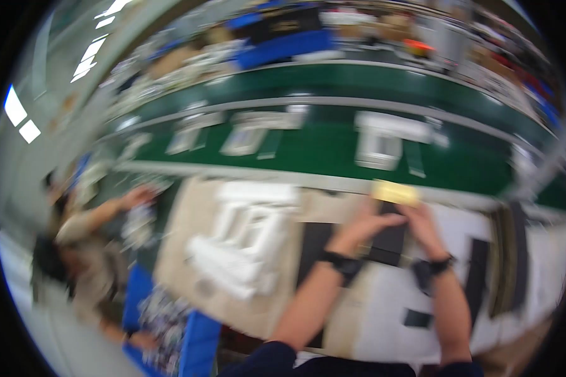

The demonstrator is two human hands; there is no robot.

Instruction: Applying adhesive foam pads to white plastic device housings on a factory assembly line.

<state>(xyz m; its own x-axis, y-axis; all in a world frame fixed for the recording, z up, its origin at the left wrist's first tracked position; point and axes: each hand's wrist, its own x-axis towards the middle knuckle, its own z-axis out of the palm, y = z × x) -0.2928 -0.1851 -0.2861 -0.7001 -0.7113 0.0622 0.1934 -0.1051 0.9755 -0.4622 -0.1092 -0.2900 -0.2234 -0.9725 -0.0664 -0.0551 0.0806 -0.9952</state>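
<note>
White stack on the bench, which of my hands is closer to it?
Left. Your left hand is to the right of the white stack, near the yellow block; your right hand is also near the block, but farther right.

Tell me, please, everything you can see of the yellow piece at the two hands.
The yellow piece is pale and roughly rectangular, wider than deep, its right end slightly lower in the picture. It is at the far end of the left hand and right hand, near the green surface. Blur hides its material, thickness and whether they grip or merely touch it.
</note>
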